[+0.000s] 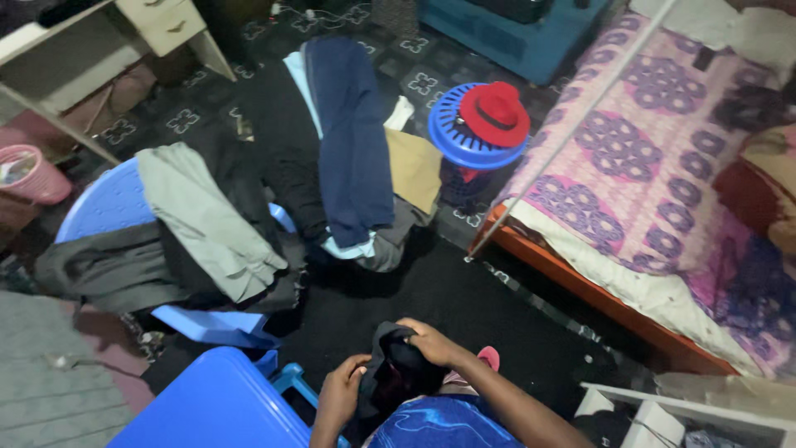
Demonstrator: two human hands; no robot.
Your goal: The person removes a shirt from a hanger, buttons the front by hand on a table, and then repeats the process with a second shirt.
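At the bottom centre of the frame, both hands hold a dark garment (396, 372), black w/ a bit of dark red inside the folds. The left hand (340, 393) grips its lower left edge, fingers curled and pressed together on the cloth. The right hand (432, 341) pinches the top of the garment from above, fingers closed on the fabric. The garment hangs between the 2 hands, just above a shiny blue cloth (444, 423) at the bottom edge.

Bottom left, a blue plastic chair (211, 406) is just beside the left hand. Centre left, a 2nd blue chair (108, 207) carries grey and black clothes (207, 220). Upper centre, navy trousers (352, 133) lie on a pile of clothes on the dark floor. Right of the pile, a red hat (495, 112) sits on a blue laundry basket (452, 141). Right side of the frame: a bed w/ pink-purple patterned bedsheet (647, 158). Far left, a pink basket (29, 172).
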